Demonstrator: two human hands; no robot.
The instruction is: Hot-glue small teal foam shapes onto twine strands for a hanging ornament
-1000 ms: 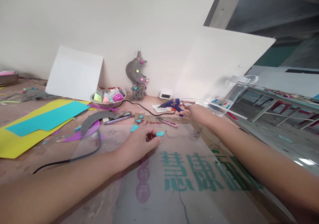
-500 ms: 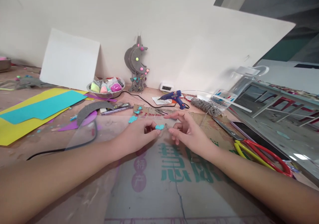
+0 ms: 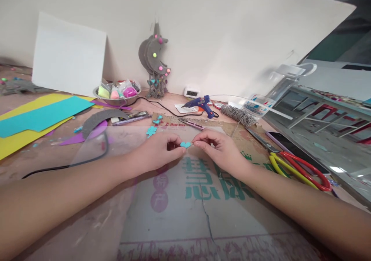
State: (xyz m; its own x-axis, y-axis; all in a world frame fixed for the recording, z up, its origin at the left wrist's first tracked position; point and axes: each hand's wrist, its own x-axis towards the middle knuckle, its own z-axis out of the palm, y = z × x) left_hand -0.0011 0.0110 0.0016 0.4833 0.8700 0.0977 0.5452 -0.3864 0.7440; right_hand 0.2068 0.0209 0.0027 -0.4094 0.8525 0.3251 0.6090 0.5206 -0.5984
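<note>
My left hand (image 3: 158,152) pinches a small teal foam heart (image 3: 184,144) between thumb and fingers, just above a clear plastic sheet (image 3: 124,176) laid over printed cardboard. My right hand (image 3: 220,149) is closed in a pinch at the heart's right edge, touching it; a thin string there is too fine to make out. More teal hearts (image 3: 151,130) lie a little beyond my left hand. A blue glue gun (image 3: 201,104) rests further back, its black cord running left.
A grey moon-shaped hanging ornament (image 3: 153,56) leans on the wall. A metal bowl of coloured clay (image 3: 117,92), teal and yellow foam sheets (image 3: 34,120), grey twine (image 3: 237,114), red and yellow scissors (image 3: 298,168), a phone (image 3: 286,145) and a craft knife (image 3: 191,124) lie around.
My right hand came back from the glue gun area and closed in a pinch on the heart's right side. The left hand kept holding the heart. The view dropped lower.
</note>
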